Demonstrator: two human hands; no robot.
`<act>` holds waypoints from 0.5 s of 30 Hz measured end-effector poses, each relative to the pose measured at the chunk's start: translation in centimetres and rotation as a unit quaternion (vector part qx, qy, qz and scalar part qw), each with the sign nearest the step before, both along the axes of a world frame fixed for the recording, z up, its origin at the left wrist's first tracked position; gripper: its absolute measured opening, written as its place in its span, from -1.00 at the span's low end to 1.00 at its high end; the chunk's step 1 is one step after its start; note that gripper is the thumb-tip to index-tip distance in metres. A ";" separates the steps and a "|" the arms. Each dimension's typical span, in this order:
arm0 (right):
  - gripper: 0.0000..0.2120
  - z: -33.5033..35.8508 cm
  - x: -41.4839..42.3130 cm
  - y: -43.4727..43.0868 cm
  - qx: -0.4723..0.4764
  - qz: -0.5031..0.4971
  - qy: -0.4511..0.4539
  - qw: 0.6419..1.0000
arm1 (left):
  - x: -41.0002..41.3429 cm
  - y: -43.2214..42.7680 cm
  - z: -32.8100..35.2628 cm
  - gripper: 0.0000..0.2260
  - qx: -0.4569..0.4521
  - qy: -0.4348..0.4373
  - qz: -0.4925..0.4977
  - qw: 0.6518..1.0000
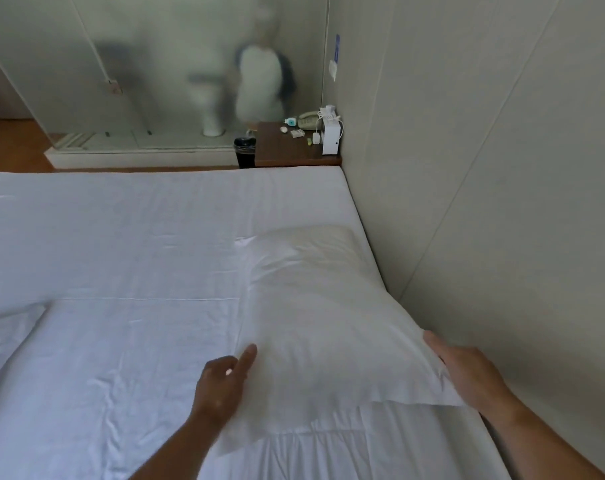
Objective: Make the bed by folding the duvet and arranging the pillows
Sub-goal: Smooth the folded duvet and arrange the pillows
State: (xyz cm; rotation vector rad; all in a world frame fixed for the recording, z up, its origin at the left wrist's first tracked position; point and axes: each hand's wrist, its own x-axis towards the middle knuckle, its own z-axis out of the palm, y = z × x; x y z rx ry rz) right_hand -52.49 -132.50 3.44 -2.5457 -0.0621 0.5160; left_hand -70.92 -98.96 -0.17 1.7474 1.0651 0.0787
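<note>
We have the pillow (315, 306) at lower right on the bed (121, 220), by the wall. Left grip (221, 386) pinches its edge; right grip (467, 372) lies straight-fingered against it. Placement looks nearly done; the duvet's state we cannot tell.

pillow (315, 306) on bed (121, 237) (beside wall (484, 202))
</note>
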 end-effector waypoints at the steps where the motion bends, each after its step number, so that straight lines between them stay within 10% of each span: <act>1: -0.37 0.4 1.3 0.7 -0.005 -0.027 0.031 0.999 | 1.5 0.6 0.5 -0.35 -0.024 0.030 0.007 0.999; 7: -0.01 -1.8 3.5 5.5 0.138 -0.116 0.107 0.978 | 6.4 1.0 -1.2 0.16 -0.111 0.085 -0.005 0.990; 11: -0.51 -1.9 3.1 6.3 0.246 -0.114 0.139 0.952 | 6.5 0.0 -2.0 -0.25 -0.191 -0.013 0.008 0.982; 15: -0.60 3.5 3.3 8.3 0.342 -0.105 0.065 0.931 | 8.1 -1.2 2.4 -0.54 -0.197 -0.146 -0.039 0.969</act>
